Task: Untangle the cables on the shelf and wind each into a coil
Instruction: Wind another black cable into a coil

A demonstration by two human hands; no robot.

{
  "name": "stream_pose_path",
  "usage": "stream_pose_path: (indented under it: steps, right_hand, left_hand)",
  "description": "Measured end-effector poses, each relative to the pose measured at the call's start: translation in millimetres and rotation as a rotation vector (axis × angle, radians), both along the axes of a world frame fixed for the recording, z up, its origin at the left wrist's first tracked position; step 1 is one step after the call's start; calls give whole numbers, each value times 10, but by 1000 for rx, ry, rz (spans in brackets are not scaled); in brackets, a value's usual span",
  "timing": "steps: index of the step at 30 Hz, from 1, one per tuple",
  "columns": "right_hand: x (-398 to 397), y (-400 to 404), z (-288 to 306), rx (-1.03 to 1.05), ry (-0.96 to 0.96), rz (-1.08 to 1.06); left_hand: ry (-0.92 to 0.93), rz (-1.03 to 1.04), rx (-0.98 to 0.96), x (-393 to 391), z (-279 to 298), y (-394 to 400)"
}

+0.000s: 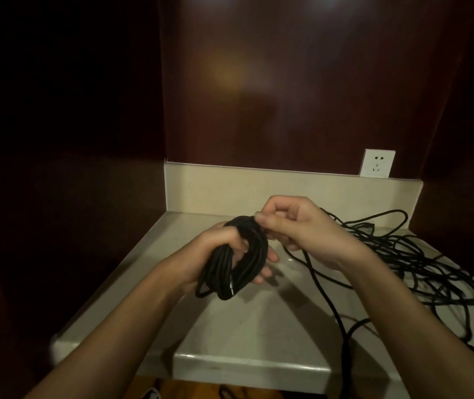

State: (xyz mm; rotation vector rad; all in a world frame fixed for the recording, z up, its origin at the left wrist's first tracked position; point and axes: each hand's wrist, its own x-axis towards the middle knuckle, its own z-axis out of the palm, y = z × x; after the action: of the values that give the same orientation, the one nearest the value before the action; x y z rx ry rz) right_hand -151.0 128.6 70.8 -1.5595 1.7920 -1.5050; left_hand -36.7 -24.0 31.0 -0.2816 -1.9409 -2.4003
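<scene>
A thick coil of black cable (pixel 230 266) hangs in the air above the pale stone shelf (pixel 247 329). My left hand (pixel 224 240) grips the coil, fingers curled through its loops. My right hand (pixel 296 228) pinches a strand at the top of the coil, just right of my left hand. From there the black cable runs down and right to a loose tangle of black cable (pixel 420 263) spread over the right side of the shelf. One strand (pixel 345 341) drops over the shelf's front edge.
A low pale backsplash (pixel 218 185) runs along the rear of the shelf, with a white wall socket (pixel 376 163) above its right end. Dark wood panels close in the back and left. The shelf's front edge (pixel 250 367) lies near my forearms.
</scene>
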Motion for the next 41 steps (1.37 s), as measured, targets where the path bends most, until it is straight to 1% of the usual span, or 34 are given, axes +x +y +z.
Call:
stream_pose_path:
  steps: [2,4,6,8,11,14,18,19,21,23,24,26,28,30,31,33,35,37,38,39,40,41]
  right_hand:
    - [-10,-17,-21,-7,8,-29]
    - [-6,-28,1,-32,40,-64]
    - [-41,-30,64,-29,26,-78]
    - [-96,-33,132,22,18,-87]
    - [-163,-110,129,79,87,-154]
    - [-201,-191,-19,33,73,-264]
    - [-152,-205,-139,-52,79,-441]
    - [-138,-204,-139,-92,76,-437]
    - [-129,-206,-132,-150,15,-324]
    - [-124,-222,-181,-137,-72,-195]
    - [-133,-231,-240,-115,-114,-167]
    - [-163,-246,-385,-60,-194,-175]
    - [-175,-250,-510,3,-231,-231]
    - [-142,-272,-577,42,-200,-306]
    - [-114,-285,-593,37,-157,-351]
    - [-23,-312,-600,-21,-11,-413]
    - [81,-349,-616,-42,165,-406]
    - [171,-381,-636,-8,270,-381]
    - [206,-387,-642,0,283,-380]
    - [231,-387,-654,9,241,-377]
    - [268,-378,-671,31,111,-354]
    - [323,-360,-691,67,-89,-291]
  left_hand:
    - [18,-78,196,-41,-15,47]
    - [26,-28,283,-63,-12,72]
    - [16,65,291,-62,5,89]
    - [3,114,317,-63,44,116]
    - [-13,196,447,-110,124,146]
    - [-32,274,498,-156,190,176]
    - [11,324,544,-145,204,218]
    - [29,335,569,-137,221,216]
    - [88,338,620,-127,296,169]
    - [151,344,662,-130,403,84]
    - [175,344,677,-136,461,41]
    - [210,351,708,-156,544,-17]
    - [222,388,702,-191,550,-12]
    - [219,459,665,-247,478,37]
    - [231,484,684,-273,443,66]
    - [269,481,781,-309,417,99]
    - [292,496,826,-350,447,96]
    - [306,596,771,-416,493,92]
    - [327,662,729,-444,519,85]
    - [368,733,699,-467,538,68]
    - [429,815,663,-486,547,30]
    - [502,923,584,-493,546,-6]
